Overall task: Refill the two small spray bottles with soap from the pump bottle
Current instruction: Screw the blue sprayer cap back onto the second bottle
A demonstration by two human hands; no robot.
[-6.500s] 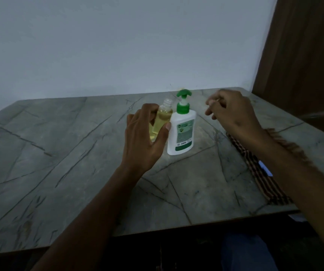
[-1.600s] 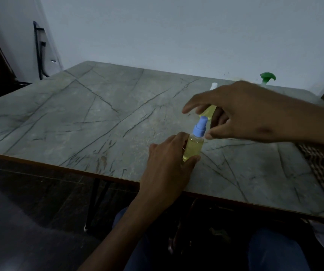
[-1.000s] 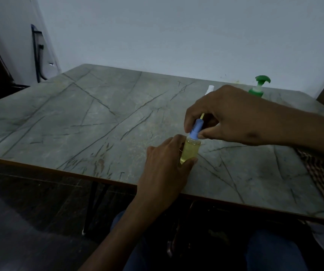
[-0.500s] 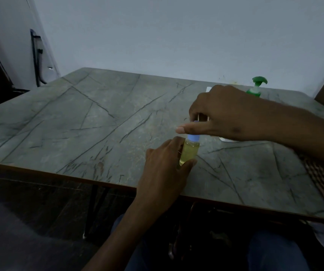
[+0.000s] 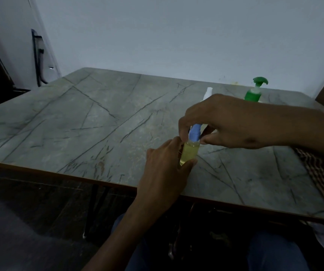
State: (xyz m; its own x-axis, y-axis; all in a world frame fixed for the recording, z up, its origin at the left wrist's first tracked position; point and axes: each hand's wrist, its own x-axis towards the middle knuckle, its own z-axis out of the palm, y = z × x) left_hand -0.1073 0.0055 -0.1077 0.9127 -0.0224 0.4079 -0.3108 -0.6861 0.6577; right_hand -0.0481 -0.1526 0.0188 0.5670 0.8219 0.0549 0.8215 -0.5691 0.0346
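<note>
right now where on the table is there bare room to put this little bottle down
The table's whole left half, from its near edge back to the wall, is bare. It is crowded on the right: both hands meet at the small spray bottle, with the pump bottle behind and the woven cloth at the right edge.

Since 6.5 s ago the left hand point(image 5: 165, 171) no longer holds an uncapped spray bottle beside the pump bottle point(image 5: 254, 90) at mid tabletop; it now grips a small spray bottle point(image 5: 189, 153) near the near edge. The right hand point(image 5: 225, 124), free then, now pinches the blue spray cap point(image 5: 194, 133). Versus half a second ago its thumb has swung off the left side and more of the cap shows.
</note>
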